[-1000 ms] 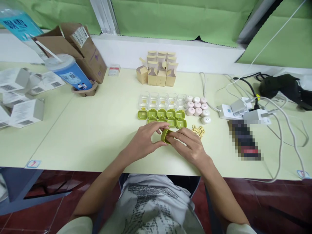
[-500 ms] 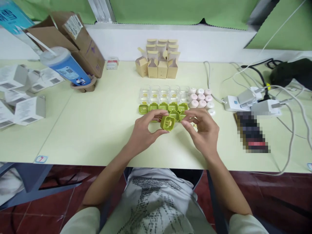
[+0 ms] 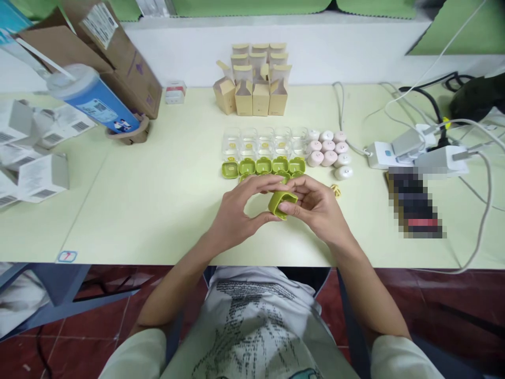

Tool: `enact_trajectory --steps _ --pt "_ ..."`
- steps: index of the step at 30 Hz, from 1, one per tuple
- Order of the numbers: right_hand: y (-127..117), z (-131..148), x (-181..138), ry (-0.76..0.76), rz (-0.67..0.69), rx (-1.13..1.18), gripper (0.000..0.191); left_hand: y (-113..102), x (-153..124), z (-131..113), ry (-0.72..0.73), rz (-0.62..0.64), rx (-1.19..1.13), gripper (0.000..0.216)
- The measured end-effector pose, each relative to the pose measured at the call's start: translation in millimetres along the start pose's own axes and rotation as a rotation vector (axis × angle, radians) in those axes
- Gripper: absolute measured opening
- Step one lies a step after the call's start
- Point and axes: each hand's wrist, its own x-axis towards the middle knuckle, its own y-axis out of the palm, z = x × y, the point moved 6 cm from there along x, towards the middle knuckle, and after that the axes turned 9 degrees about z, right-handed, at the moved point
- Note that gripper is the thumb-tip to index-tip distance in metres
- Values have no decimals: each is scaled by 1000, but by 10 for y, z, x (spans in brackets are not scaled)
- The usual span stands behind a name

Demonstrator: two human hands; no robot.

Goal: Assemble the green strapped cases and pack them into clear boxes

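A small green square case (image 3: 281, 202) is held above the table between both hands. My left hand (image 3: 240, 213) curls round its left side, thumb under and fingers over the top. My right hand (image 3: 315, 208) pinches its right edge, fingers closed against it. Just behind the hands lies a row of more green cases (image 3: 263, 166), then a row of clear plastic lids (image 3: 264, 141). Pink and white round pieces (image 3: 329, 152) sit to the right of those. A few small yellow bits (image 3: 335, 190) lie by my right hand.
Small tan cartons (image 3: 252, 89) stand at the back. A blue-labelled cup (image 3: 92, 100) and brown cardboard box (image 3: 114, 52) are back left, white boxes (image 3: 35, 173) far left. Power strip (image 3: 418, 152), cables and a dark phone (image 3: 416, 202) lie at right.
My right hand has come back from the yellow bits to the green case and closed on its right edge. The case has tilted. The view has shifted downward.
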Motion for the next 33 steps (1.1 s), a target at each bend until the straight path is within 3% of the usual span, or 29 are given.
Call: enact_trajectory --steps 8,12,15,23,28,33 --pt "-30 78 18 -50 -57 23 48 1 27 110 -63 -35 -209 58" --pt "-59 106 10 -38 -70 6 49 42 29 188 -174 -7 -302 36" --pt "-16 118 7 -55 -48 -21 41 116 17 212 -251 65 -335 29" --pt "56 123 -42 -83 -3 -130 20 228 1 199 -394 142 -466 36" --pt "25 114 -95 -75 -6 -197 22 225 0 121 -388 216 -425 34" --pt "84 90 -100 -36 4 -164 21 108 26 99 -337 161 -433 38"
